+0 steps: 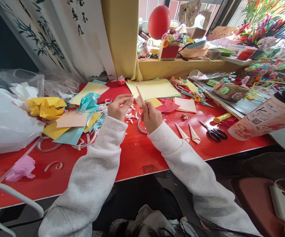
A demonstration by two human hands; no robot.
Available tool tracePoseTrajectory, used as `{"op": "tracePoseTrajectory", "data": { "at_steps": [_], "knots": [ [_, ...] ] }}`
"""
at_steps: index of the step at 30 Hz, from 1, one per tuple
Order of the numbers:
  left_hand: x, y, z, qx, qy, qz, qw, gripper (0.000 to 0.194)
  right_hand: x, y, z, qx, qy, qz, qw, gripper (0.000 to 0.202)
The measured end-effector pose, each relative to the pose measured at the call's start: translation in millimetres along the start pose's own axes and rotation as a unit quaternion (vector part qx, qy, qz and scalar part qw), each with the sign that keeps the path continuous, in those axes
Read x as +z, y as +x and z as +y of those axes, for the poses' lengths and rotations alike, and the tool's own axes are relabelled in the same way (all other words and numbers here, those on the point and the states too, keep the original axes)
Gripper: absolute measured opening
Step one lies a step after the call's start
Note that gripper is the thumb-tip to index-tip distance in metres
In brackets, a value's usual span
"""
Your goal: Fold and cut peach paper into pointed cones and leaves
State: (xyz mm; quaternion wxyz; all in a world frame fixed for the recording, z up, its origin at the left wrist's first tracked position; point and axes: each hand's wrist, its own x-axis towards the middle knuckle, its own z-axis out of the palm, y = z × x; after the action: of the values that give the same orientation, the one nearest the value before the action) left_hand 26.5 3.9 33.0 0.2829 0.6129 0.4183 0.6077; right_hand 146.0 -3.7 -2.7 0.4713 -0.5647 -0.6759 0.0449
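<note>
In front of me, above the red table (137, 158), my right hand (151, 118) is closed around a narrow folded strip of pale pink paper (139, 94), which points up and away. My left hand (120, 108) is just to its left, thumb and forefinger pinched together near the strip; what sits between those fingertips is too small to make out. Two folded pale pink paper cones (182, 132) lie to the right of my right hand. Beside them rest black-handled scissors (215, 132) with their blades slightly apart. Two small gold bells (184, 117) lie behind the cones.
Coloured paper sheets (154, 89) and white paper scraps (131, 115) lie behind my hands. Left are crumpled yellow paper (47, 108) and a white plastic bag (9, 121). A pink cup (263, 115) with a black lid and a yellow glue stick (222, 118) are at right.
</note>
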Motion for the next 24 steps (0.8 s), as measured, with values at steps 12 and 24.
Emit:
{"op": "tracePoseTrajectory", "data": {
  "at_steps": [12, 24],
  "knots": [
    [1.1, -1.1, 0.6, -0.008, 0.006, 0.002, 1.000, 0.016, -2.3, -0.7, -3.0, -0.005, 0.004, -0.008, 1.000, 0.031],
    [3.5, -3.9, 1.8, -0.018, 0.028, 0.011, 0.999, 0.021, -3.7, -0.3, -2.3, -0.021, 0.050, -0.019, 0.998, 0.035]
  ]
}}
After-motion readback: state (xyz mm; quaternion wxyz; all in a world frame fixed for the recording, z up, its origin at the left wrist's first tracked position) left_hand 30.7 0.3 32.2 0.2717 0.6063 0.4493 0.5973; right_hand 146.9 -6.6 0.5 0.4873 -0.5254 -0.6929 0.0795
